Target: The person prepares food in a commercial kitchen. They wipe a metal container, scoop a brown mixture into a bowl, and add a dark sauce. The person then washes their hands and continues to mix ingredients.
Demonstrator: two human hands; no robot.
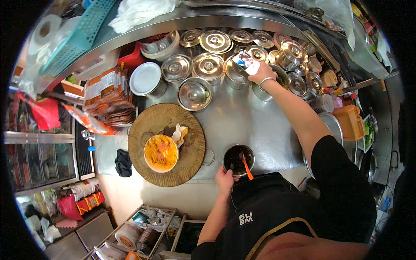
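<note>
My left hand (226, 180) grips the side of a steel bowl (225, 155) at the counter's front edge. Dark liquid (235, 162) fills part of it, and an orange spoon (247, 167) leans out over the rim. Stretched far forward, my right hand (261, 74) holds a flat rectangular object (243, 60) with a coloured picture on its face and a white end; what it is I cannot tell. Beneath that hand is an uncovered steel pot (263, 93), its contents mostly hidden. A lidded steel pot (234, 79) stands just left of it.
On a round wooden chopping block (191, 156) sit a tub of orange, oily food (161, 153) and crumpled paper (179, 134). Several lidded pots (208, 66) line the back. Packed bags (105, 94) are stacked left, near a black cloth (123, 163). An orange jug (349, 123) stands right.
</note>
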